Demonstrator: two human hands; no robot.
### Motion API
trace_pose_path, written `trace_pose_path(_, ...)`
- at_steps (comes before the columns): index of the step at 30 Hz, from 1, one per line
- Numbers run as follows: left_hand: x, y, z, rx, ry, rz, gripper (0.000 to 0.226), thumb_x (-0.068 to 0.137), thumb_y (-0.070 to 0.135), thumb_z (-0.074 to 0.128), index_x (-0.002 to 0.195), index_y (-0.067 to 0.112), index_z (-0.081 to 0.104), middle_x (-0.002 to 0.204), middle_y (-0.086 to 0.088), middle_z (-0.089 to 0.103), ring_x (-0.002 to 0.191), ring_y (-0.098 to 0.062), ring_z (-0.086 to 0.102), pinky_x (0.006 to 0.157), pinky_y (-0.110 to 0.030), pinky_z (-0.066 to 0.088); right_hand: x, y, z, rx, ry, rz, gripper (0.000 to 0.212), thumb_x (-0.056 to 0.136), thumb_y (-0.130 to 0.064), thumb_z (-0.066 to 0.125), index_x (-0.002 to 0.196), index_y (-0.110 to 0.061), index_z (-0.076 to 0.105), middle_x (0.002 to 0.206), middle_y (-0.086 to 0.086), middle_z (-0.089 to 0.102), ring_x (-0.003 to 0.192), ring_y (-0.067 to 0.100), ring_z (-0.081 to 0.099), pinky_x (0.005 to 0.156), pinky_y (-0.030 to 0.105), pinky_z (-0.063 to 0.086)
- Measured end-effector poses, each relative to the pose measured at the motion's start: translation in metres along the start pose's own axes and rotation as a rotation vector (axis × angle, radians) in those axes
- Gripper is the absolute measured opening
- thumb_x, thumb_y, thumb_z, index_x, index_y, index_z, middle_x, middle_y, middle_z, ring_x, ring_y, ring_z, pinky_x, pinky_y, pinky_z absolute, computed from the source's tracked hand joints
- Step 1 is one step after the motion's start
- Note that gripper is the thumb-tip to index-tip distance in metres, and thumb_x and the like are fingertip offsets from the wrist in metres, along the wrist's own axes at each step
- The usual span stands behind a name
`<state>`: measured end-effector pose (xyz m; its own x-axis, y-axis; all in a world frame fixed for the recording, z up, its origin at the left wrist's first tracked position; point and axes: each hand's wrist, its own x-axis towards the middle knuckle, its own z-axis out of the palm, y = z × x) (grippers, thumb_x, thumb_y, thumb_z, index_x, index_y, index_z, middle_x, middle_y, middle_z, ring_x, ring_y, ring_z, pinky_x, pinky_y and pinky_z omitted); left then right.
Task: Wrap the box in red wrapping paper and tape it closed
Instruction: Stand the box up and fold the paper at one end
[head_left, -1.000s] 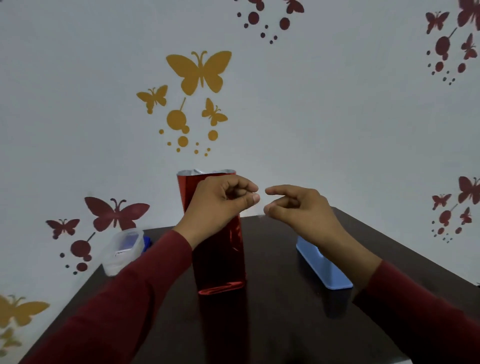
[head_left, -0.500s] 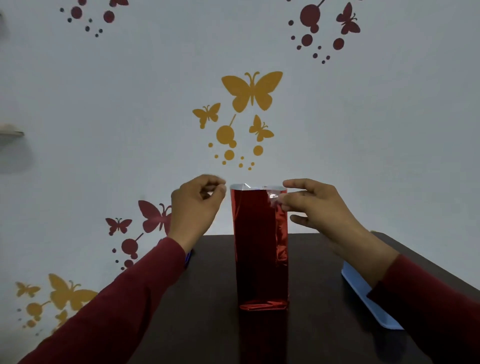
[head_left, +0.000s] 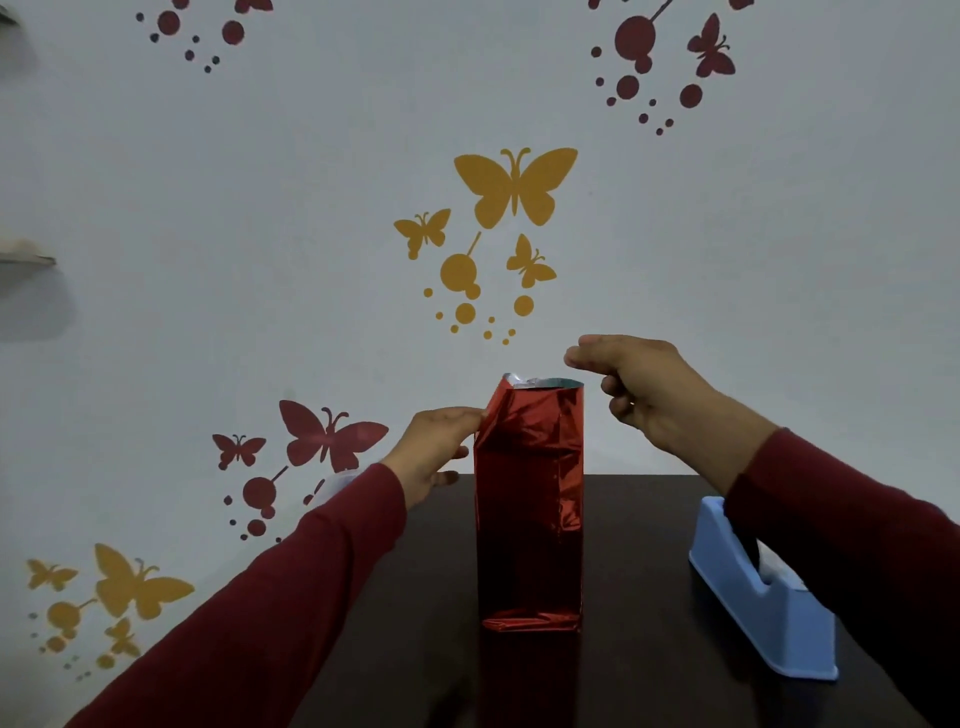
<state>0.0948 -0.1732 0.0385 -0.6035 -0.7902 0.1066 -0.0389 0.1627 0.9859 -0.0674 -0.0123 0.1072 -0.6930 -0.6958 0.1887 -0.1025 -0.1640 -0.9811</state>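
Top flap time on the red-wrapped box (head_left: 529, 499)!
It stands upright mid-table (head_left: 649, 519); my left hand (head_left: 439, 449) presses its upper left paper edge, fingers straight, my right hand (head_left: 641, 395) hovers loosely curled just right of its top, grasping nothing.

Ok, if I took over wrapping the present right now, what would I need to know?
Left hand: touches the paper's upper left edge and presses it inward.
Right hand: hovers beside the top right corner with its fingers loosely curled; whether it holds a bit of tape cannot be told.
The box in red wrapping paper stands upright in the middle of the dark table. The blue tape dispenser sits to its right.
Done: the sides are wrapped and the bottom end is folded under.
Left: the top end is still open, showing its silver inside. Fold it down and tape it.
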Motion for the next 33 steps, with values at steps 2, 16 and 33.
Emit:
trace_pose_path(2, 0.002, 0.0, 0.002, 0.041, -0.028, -0.025, 0.021, 0.088, 0.039, 0.076, 0.105, 0.028, 0.081, 0.116, 0.004, 0.075, 0.115, -0.02, 0.064, 0.099, -0.047, 0.05, 0.004, -0.001, 0.002, -0.015, 0.0, 0.008, 0.032, 0.081, -0.015, 0.084, 0.112, -0.018, 0.075, 0.092, -0.004, 0.076, 0.07, 0.01, 0.045, 0.049, 0.019, 0.037)
trace_pose_path(16, 0.002, 0.003, 0.015, 0.116, -0.145, 0.016, 0.034, 0.074, 0.034, 0.09, 0.107, 0.034, 0.081, 0.098, 0.012, 0.079, 0.102, -0.009, 0.068, 0.087, -0.045, 0.049, 0.011, 0.012, 0.026, -0.303, -0.054, -0.026, 0.029, 0.081, -0.003, 0.083, 0.108, -0.007, 0.074, 0.087, 0.008, 0.07, 0.03, 0.001, 0.047, 0.031, 0.012, 0.029)
trace_pose_path(33, 0.004, -0.013, 0.018, 0.024, -0.09, 0.062, 0.041, 0.068, 0.034, 0.094, 0.106, 0.039, 0.08, 0.111, 0.014, 0.075, 0.112, -0.01, 0.062, 0.087, -0.046, 0.05, 0.012, 0.057, 0.021, -0.432, 0.094, -0.115, 0.03, 0.071, -0.019, 0.086, 0.096, -0.023, 0.071, 0.095, -0.008, 0.062, 0.089, 0.012, 0.063, 0.071, 0.028, 0.05)
